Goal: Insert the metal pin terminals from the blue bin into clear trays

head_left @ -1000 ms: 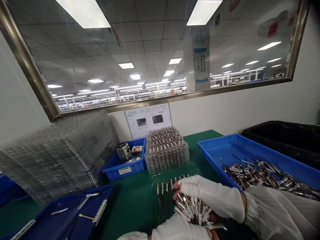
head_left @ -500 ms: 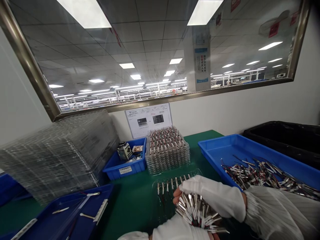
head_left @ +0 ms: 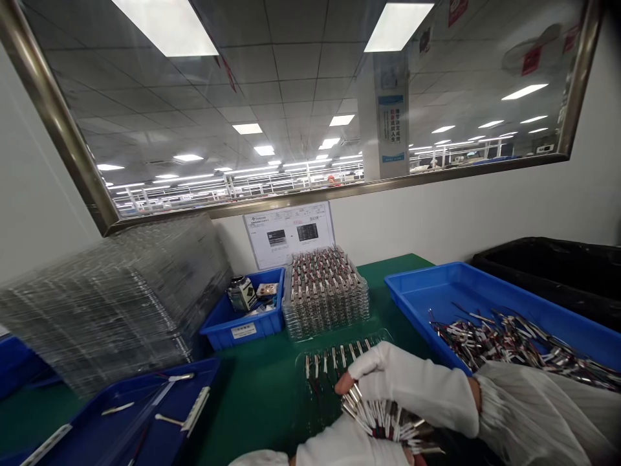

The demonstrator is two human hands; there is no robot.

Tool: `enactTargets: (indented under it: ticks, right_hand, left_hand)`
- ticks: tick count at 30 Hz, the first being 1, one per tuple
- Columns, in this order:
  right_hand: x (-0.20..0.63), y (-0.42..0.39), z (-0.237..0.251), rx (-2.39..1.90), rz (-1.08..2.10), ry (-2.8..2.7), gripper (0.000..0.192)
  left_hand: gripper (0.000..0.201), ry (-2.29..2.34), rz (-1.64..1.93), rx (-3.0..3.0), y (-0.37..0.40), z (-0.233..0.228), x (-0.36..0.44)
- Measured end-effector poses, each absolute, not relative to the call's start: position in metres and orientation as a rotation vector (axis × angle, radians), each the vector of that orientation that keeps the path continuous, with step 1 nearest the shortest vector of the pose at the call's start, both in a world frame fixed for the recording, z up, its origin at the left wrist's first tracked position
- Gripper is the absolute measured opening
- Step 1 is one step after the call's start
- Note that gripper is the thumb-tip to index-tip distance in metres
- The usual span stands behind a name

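Observation:
A fanned bundle of small silvery metal parts with white sleeves and thin wires (head_left: 383,414) is held in my left hand (head_left: 349,446), at the bottom of the view. White fingerless gloves cover both hands. My right hand (head_left: 412,385) lies over the top of the bundle, its bare fingertips curled against the ends of the parts; what exactly they pinch is partly hidden. Just beyond, a clear plastic tray (head_left: 303,398) lies on the table with a row of the same parts along its far side. My hands cover its near right portion.
A stack of filled clear trays (head_left: 326,304) stands behind. On the right, a blue bin (head_left: 422,278) holds many loose parts, beside a black bin (head_left: 533,249). At left are a tall stack of clear trays (head_left: 121,291), a small blue box (head_left: 242,330) and a dark blue tray (head_left: 169,427).
My right hand has shifted slightly, its fingers drawn closer together over the bundle and the glove covering more of it. My left hand stays in place with the bundle.

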State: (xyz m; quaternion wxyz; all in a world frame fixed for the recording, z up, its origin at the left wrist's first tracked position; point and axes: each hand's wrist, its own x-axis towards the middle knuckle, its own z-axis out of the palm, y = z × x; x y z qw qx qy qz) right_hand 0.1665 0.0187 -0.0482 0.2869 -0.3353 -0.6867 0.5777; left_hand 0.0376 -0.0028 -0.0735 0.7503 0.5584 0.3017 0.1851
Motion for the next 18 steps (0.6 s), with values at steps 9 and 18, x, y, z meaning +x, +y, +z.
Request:
enactTargets:
  ticks: [9, 18]
  right_hand:
    - [0.173, 0.022, -0.043, -0.926, 1.626, -1.282, 0.042]
    - [0.16, 0.049, -0.083, -0.849, 1.449, -1.201, 0.077]
  left_hand:
    - [0.019, 0.674, 0.925, 0.865, 0.013, -0.088, 0.041]
    - [0.029, 0.723, 1.147, 0.859, 0.023, -0.09, 0.041]
